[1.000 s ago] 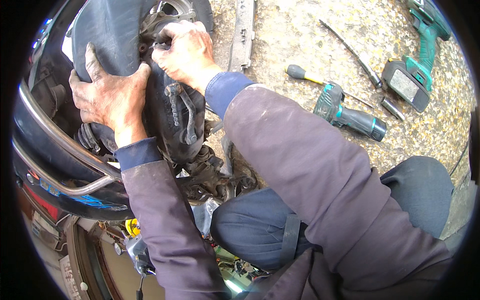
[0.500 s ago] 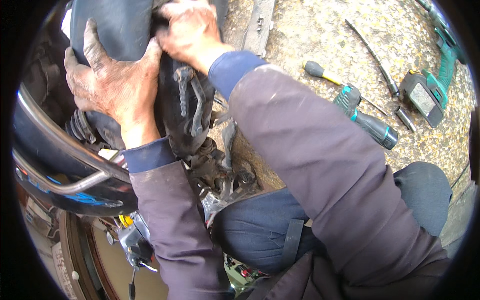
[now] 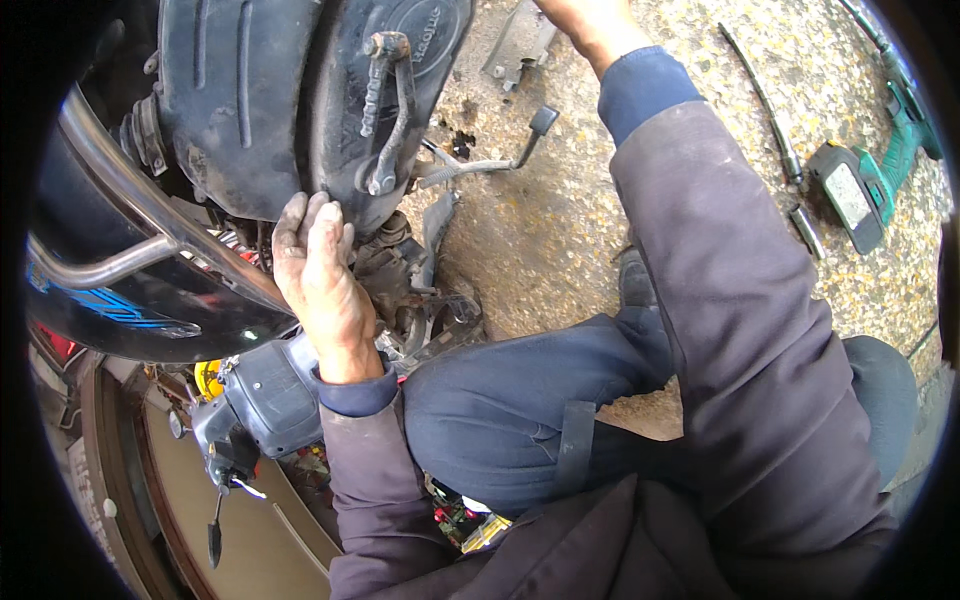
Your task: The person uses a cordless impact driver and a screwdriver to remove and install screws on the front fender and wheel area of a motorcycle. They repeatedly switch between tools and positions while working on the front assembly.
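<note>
My left hand (image 3: 318,275) is at the lower edge of the scooter's black housing (image 3: 235,120), its fingers loosely extended and slightly bent, with nothing visible held in them. A rusty crank-like lever (image 3: 400,120) sits on the housing's raised right section, above that hand. My right hand (image 3: 590,25) reaches up past the top edge of the picture to the right of the housing, so its fingers are out of sight. A metal plate (image 3: 515,50) lies just left of it, and a pedal lever (image 3: 540,125) sticks out below.
A chrome bar (image 3: 160,210) curves along the black body at left. At right on speckled concrete (image 3: 720,180) lie a green cordless tool (image 3: 890,165), a long dark rod (image 3: 750,80) and a steel socket (image 3: 805,230). My bent knee (image 3: 470,420) is below; another scooter (image 3: 260,400) shows lower left.
My left hand has slid from the housing's face down to its lower edge. My right hand has left the housing, moving up and right, and its arm now covers where the small drill and screwdriver showed.
</note>
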The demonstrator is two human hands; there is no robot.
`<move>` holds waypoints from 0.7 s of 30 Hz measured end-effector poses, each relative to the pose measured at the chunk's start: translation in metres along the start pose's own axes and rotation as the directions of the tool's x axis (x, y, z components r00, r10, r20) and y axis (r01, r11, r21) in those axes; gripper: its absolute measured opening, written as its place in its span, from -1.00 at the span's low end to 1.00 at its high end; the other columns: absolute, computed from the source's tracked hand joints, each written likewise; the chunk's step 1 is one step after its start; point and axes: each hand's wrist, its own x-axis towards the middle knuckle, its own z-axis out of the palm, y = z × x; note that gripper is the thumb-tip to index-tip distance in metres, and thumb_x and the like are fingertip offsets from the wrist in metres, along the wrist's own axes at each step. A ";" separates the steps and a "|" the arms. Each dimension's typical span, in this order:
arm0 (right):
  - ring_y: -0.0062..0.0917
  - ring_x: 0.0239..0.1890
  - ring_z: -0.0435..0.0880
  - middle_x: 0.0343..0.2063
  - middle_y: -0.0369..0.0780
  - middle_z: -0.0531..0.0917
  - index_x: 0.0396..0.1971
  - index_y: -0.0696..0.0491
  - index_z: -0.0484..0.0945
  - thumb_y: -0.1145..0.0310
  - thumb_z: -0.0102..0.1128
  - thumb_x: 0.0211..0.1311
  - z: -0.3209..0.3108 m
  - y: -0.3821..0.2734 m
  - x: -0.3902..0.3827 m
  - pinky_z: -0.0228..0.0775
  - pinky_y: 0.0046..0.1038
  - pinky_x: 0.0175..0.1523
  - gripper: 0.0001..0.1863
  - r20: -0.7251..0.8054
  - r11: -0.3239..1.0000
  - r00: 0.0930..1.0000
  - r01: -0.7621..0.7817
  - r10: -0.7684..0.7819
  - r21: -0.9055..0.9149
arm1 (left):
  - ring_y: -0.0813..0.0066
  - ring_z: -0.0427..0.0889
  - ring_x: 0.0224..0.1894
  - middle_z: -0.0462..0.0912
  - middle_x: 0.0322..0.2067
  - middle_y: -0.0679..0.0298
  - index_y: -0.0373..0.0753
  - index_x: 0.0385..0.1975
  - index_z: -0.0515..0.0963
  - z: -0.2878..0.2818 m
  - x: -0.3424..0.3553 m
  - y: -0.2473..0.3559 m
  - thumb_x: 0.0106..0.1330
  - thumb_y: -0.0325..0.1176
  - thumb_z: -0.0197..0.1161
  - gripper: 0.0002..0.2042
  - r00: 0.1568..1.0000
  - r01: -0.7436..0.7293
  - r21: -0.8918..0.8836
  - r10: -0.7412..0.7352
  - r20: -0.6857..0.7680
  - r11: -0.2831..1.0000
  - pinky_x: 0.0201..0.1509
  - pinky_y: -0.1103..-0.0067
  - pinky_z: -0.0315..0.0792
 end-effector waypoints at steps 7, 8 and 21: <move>-0.34 -0.40 0.72 -0.48 0.00 0.71 -0.40 0.22 0.69 0.27 0.23 0.03 -0.013 0.003 -0.044 0.52 -0.35 -0.22 -0.71 0.231 0.987 0.960 -0.151 0.159 -0.049 | 0.13 0.60 -0.03 0.62 -0.13 0.00 -0.38 -0.16 0.45 -0.006 0.021 -0.009 0.34 -0.34 0.12 -0.78 0.945 0.297 -0.647 -0.316 0.091 0.702 0.19 0.17 0.46; -0.34 -0.38 0.72 -0.47 0.00 0.71 -0.39 0.22 0.69 0.27 0.23 0.04 -0.015 -0.003 -0.048 0.52 -0.34 -0.21 -0.70 0.265 0.993 0.957 -0.117 0.119 -0.026 | 0.17 0.61 -0.05 0.63 -0.16 0.02 -0.38 -0.16 0.46 -0.006 0.028 -0.012 0.34 -0.35 0.12 -0.78 0.955 0.247 -0.693 -0.292 0.055 0.677 0.17 0.20 0.48; -0.64 -0.69 0.46 -0.69 -0.34 0.51 -0.46 0.08 0.63 0.31 0.23 0.10 -0.239 0.043 0.048 0.26 -0.53 -0.64 -0.85 -0.240 0.943 0.938 -0.291 0.249 -0.159 | 0.22 0.55 -0.21 0.57 -0.10 0.12 -0.21 0.10 0.42 0.004 0.080 -0.024 0.19 0.04 0.33 -0.41 0.988 0.116 -0.875 -0.147 0.052 0.470 -0.17 0.37 0.54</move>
